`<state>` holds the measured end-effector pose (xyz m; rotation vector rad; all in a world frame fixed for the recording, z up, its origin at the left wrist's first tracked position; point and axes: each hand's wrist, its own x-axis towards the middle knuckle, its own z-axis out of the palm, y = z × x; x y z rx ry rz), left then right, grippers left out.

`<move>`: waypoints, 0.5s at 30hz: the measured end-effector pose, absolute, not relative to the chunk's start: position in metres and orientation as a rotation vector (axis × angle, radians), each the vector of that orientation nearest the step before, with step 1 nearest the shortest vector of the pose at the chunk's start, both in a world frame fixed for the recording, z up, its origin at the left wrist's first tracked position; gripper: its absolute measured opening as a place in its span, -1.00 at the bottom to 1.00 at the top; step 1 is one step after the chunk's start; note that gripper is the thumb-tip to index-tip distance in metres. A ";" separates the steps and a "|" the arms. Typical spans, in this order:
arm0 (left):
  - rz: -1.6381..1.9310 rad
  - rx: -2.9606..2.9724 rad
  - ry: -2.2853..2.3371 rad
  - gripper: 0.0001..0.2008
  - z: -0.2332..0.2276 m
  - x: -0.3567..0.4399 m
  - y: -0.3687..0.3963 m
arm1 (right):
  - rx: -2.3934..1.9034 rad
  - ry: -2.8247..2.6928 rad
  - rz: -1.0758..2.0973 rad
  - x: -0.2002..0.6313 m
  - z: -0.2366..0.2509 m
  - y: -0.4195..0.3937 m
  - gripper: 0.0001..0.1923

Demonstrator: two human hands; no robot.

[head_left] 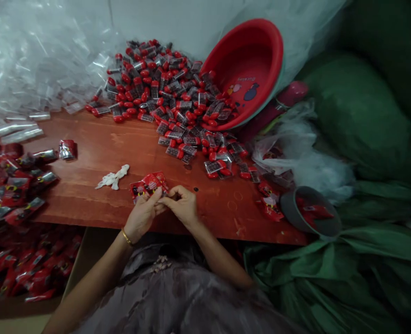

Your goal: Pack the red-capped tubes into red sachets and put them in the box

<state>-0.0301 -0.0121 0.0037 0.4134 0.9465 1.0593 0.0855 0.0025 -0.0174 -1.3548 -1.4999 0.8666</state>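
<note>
My left hand (144,211), with a gold bangle at the wrist, is closed on red printed packets (151,182) near the table's front edge. The packets fan out beyond my thumb; how many there are I cannot tell. My right hand (182,204) meets the left at the packets' right corner. Its thumb and forefinger are pinched together, and what lies between them is too small to make out. Left of the packets lies a crumpled white scrap (114,178) on the reddish-brown table (97,134).
A big heap of small clear containers with red caps (163,88) spills from a tipped red basin (250,69). Clear plastic sleeves (45,55) pile up at back left. Filled red packets (15,185) lie left; more fill a box (31,264) below. A grey bowl (309,211) stands right.
</note>
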 end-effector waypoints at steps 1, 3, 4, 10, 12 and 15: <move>1.025 0.393 0.986 -0.65 0.005 -0.038 -0.010 | -1.380 -1.630 0.731 0.088 -0.016 0.009 -0.64; 1.009 0.343 1.079 -0.69 0.009 -0.061 -0.005 | -1.438 -1.860 0.417 0.101 -0.013 0.024 -0.65; 1.051 0.307 1.127 -0.71 0.012 -0.077 -0.002 | -1.485 -1.926 0.249 0.112 -0.013 0.032 -0.62; 1.783 0.091 1.300 -0.62 0.020 -0.198 0.016 | -1.982 -1.803 -0.215 0.180 -0.042 0.072 -0.55; 1.827 0.157 1.348 -0.58 0.017 -0.212 0.016 | -1.885 -1.915 -0.171 0.187 -0.054 0.070 -0.64; 1.826 0.402 1.478 -0.62 0.009 -0.183 0.014 | -1.645 -2.050 -0.111 0.183 -0.062 0.054 -0.69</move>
